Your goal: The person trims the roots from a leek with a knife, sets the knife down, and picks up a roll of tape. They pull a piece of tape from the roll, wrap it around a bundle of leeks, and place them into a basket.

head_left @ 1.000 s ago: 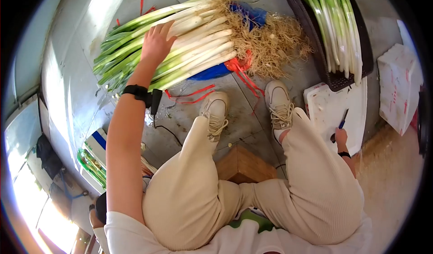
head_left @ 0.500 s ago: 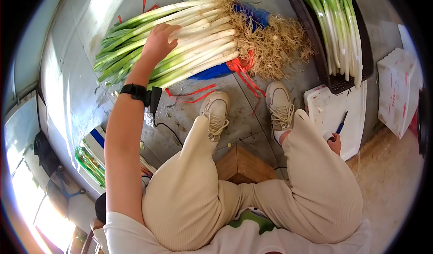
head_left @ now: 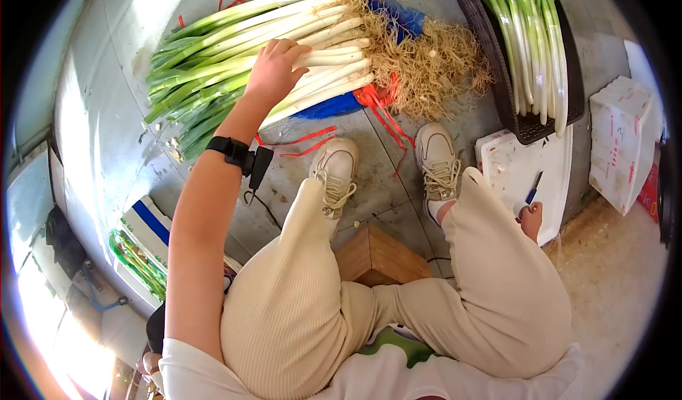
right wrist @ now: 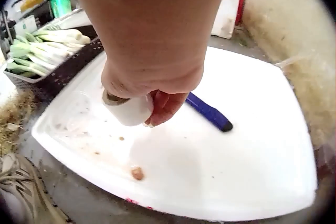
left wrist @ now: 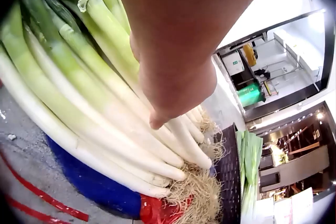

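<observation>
Gripping one leek (left wrist: 190,146) by its white stem with left hand (head_left: 277,73), fingers bent over it, on top of leek pile (head_left: 213,69). Green tops to the left in head view, tangle of roots (head_left: 437,66) to the right. Under pile, blue sheet (head_left: 327,106) plus red ties (head_left: 368,96), all on grey tiled floor (head_left: 387,162). Gripping white roll (right wrist: 128,111) in right hand (head_left: 531,220), fingers curled, over white tray (right wrist: 252,171) beside right knee. Also at tray, just past right hand, blue-handled tool (right wrist: 210,112); cannot tell if touching fingers. Small brown bits (right wrist: 137,173) on tray surface. Behind tray, dark crate (head_left: 534,133) with more leeks (head_left: 529,45) inside. Near tray, white box (head_left: 619,144) with red print. Between legs, wooden block (head_left: 380,254).
</observation>
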Demonstrator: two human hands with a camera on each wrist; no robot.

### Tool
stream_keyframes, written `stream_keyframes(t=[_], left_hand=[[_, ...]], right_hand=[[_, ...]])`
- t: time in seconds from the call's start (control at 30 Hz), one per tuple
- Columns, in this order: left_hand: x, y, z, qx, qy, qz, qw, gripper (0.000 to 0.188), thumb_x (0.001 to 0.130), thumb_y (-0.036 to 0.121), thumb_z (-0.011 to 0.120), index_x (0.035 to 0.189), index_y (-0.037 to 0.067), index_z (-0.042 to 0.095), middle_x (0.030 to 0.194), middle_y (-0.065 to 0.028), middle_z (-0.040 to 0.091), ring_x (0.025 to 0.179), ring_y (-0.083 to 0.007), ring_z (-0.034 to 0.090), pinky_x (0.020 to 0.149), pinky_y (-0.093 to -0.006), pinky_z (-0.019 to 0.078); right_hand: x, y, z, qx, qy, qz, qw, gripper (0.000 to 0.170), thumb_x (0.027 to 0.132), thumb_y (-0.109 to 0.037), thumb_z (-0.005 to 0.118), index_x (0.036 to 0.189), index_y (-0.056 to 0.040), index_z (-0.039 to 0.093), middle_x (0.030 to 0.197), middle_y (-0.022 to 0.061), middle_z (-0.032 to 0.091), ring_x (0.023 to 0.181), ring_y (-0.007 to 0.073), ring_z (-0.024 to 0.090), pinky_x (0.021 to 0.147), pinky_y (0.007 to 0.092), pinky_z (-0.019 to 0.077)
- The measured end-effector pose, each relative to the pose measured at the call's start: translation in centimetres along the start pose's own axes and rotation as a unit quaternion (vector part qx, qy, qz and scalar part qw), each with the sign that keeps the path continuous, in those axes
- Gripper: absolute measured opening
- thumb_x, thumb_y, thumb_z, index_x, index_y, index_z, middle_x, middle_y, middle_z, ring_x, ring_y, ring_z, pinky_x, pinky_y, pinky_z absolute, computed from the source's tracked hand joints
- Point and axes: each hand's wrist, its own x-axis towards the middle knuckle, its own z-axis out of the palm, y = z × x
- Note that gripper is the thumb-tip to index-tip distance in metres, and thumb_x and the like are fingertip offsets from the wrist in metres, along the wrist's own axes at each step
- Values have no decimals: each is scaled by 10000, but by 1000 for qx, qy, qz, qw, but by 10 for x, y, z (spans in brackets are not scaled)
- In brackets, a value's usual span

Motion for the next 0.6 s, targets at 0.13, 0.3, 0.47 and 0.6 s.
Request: stream_keyframes(t=[0.13, 0.3, 0.47, 0.6], left_hand=[[-5, 4, 5, 47, 28, 16, 998, 423, 781, 207, 774, 1186, 175, 654, 1151, -54, 591, 1136, -284, 533, 986, -428, 442], [-5, 6, 7, 81, 16, 12, 997, 437, 787, 227, 766, 1199, 166, 631, 1163, -57, 580, 1135, -283, 525, 994, -433, 426], [-8, 9, 11, 110, 16, 39, 993, 456, 801, 233, 750, 1228, 152, 614, 1161, -67, 586, 1109, -282, 533, 968, -422, 428], [-11, 6, 14, 134, 25, 65, 989, 446, 815, 228, 726, 1233, 126, 610, 1169, -61, 593, 1103, -273, 539, 963, -420, 433]], right_hand=[[3, -63, -4, 111, -94, -147, 978, 235, 772, 27, 412, 998, -24, 452, 946, 66, 502, 856, 165, 548, 772, 271, 482], [-13, -202, 9, 211, -137, -317, 915, 429, 756, 15, 423, 1180, -10, 486, 1070, 65, 504, 984, 146, 516, 880, 251, 423], [-43, -299, 20, 255, -237, -370, 861, 415, 780, 3, 443, 1189, -33, 508, 1045, 36, 544, 963, 122, 542, 859, 248, 440], [-69, -333, 29, 296, -302, -347, 837, 399, 775, 26, 448, 1164, -44, 501, 1022, 30, 539, 927, 102, 534, 838, 236, 438]])
